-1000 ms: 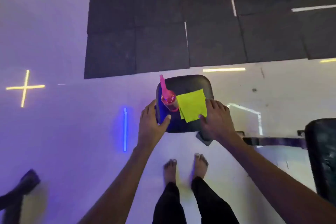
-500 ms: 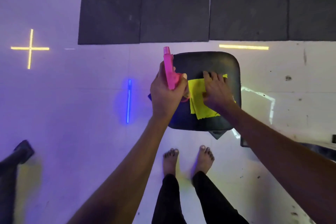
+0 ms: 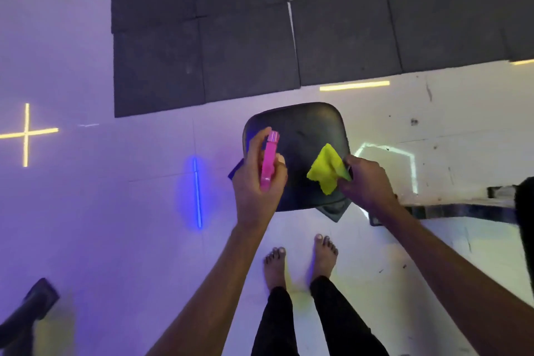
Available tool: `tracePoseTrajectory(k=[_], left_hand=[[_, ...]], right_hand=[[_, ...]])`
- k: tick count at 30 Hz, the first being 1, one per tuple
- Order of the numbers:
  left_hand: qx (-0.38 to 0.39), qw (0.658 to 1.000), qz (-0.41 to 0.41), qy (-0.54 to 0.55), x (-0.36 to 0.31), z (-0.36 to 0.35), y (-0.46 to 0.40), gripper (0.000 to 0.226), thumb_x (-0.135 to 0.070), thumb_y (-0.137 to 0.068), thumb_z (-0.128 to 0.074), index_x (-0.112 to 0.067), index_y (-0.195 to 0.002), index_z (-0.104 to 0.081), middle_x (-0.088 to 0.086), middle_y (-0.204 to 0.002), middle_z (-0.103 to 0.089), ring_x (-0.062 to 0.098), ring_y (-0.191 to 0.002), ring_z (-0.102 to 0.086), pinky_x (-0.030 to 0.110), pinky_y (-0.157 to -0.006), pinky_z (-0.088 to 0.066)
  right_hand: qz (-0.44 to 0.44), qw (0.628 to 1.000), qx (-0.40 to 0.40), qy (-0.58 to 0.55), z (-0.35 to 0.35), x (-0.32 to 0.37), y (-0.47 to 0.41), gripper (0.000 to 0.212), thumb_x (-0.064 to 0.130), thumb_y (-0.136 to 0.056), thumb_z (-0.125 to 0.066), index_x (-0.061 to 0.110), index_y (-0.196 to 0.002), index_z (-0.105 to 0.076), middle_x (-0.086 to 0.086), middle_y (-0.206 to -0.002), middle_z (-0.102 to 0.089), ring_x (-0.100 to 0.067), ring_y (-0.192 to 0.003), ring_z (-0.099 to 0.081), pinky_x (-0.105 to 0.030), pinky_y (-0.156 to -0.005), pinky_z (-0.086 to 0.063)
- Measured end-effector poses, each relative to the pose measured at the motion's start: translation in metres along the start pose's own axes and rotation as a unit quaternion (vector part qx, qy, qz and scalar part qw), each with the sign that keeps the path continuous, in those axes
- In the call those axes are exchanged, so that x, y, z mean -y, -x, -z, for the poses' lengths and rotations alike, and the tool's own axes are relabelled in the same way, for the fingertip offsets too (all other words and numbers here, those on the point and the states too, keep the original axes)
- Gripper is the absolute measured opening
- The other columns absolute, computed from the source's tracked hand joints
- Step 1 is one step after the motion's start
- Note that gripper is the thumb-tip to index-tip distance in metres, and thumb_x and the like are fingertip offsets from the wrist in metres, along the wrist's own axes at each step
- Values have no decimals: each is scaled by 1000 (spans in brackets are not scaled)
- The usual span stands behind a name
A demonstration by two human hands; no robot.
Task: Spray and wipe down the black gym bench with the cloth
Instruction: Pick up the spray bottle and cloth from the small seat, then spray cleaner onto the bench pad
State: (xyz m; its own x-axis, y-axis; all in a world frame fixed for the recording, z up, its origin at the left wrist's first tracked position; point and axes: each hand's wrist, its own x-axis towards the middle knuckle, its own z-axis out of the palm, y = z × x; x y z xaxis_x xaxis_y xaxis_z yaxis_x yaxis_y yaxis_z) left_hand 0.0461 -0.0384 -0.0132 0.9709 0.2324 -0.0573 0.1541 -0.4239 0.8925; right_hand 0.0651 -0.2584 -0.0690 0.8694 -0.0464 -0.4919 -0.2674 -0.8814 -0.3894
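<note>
Fingers of the left hand (image 3: 257, 182) curl around a slim pink plastic spray bottle (image 3: 268, 160), its nozzle pointing to 12 o'clock over the black gym bench (image 3: 300, 136). This rounded, smooth padded seat lies at centre, just beyond the bare feet (image 3: 300, 260). At 3 o'clock of the bottle, the right hand (image 3: 367, 182) pinches a crumpled, soft yellow cloth (image 3: 326, 170) above the pad. Dark square rubber mats (image 3: 245, 37) cover the floor at 12 o'clock.

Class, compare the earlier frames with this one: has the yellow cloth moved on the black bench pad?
Yes. The yellow cloth lay flat near the black bench pad's middle; now the right hand pinches it, bunched and lifted, towards the pad's right edge.
</note>
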Motion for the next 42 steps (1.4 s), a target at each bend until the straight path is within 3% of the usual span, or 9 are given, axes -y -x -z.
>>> tracePoseTrajectory(k=[6, 14, 17, 23, 26, 28, 34, 37, 42], left_hand=[[140, 988, -58, 35, -69, 21, 57, 43, -33, -97, -58, -29, -139, -61, -1, -99, -70, 12, -84, -65, 42, -84, -61], [279, 936, -209, 52, -169, -9, 156, 36, -29, -101, -59, -19, -135, -64, -5, -120, -68, 18, -110, -68, 44, -91, -57], [327, 912, -241, 59, -204, -33, 200, 38, -28, -99, -58, -14, -134, -64, -2, -124, -70, 17, -113, -68, 42, -97, -56], [433, 861, -243, 114, -256, -96, 316, 46, -31, -94, -54, -10, -133, -65, 3, -124, -71, 20, -114, -68, 41, -100, -55], [467, 846, -222, 133, -267, -136, 382, 46, -19, -91, -57, -11, -136, -65, -3, -117, -74, 7, -95, -69, 25, -82, -55], [494, 840, -182, 129, -273, -164, 427, 47, -12, -90, -58, -12, -136, -66, 0, -114, -75, 12, -91, -69, 29, -76, -55], [532, 824, -171, 95, -274, -247, 543, 32, -20, -92, -62, -28, -123, -70, -17, -104, -76, 26, -98, -76, 41, -88, -61], [556, 814, -152, 79, -265, -291, 582, 36, -13, -92, -60, -13, -127, -69, -20, -108, -77, 20, -106, -76, 39, -94, -60], [566, 805, -168, 55, -243, -358, 613, 34, -14, -93, -62, -20, -125, -71, -16, -97, -78, 16, -95, -76, 42, -84, -62]], right_hand=[[-84, 981, -113, -130, 67, -22, 132, 32, 17, -85, -79, 19, -79, -47, 6, -59, -50, -32, -65, -51, -34, -60, -29], [-206, 911, -284, -216, 127, -89, 325, 24, 17, -84, -82, 9, -80, -59, -1, -74, -64, -29, -71, -61, -35, -64, -37], [-256, 875, -344, -224, 136, -127, 396, 22, 15, -82, -84, 10, -80, -63, 1, -76, -66, -24, -66, -59, -33, -63, -31], [-352, 791, -419, -273, 125, -218, 527, 17, 14, -84, -83, 5, -84, -69, -6, -76, -69, -30, -73, -65, -40, -69, -49], [-391, 756, -431, -302, 108, -272, 586, 14, 13, -87, -80, 4, -88, -70, -9, -79, -72, -31, -77, -67, -41, -72, -51], [-416, 735, -431, -319, 93, -311, 624, 11, 12, -88, -79, 4, -91, -71, -11, -82, -73, -33, -80, -68, -41, -74, -51], [-503, 678, -411, -344, 40, -424, 704, 23, 17, -91, -75, 7, -112, -74, -14, -94, -77, -36, -89, -70, -41, -82, -55], [-537, 675, -397, -313, 21, -471, 713, 30, 20, -94, -71, 8, -121, -71, -19, -98, -77, -43, -95, -69, -45, -82, -55], [-548, 699, -395, -234, 2, -541, 678, 20, 16, -98, -62, 5, -115, -64, -22, -104, -73, -46, -96, -68, -43, -71, -46]])
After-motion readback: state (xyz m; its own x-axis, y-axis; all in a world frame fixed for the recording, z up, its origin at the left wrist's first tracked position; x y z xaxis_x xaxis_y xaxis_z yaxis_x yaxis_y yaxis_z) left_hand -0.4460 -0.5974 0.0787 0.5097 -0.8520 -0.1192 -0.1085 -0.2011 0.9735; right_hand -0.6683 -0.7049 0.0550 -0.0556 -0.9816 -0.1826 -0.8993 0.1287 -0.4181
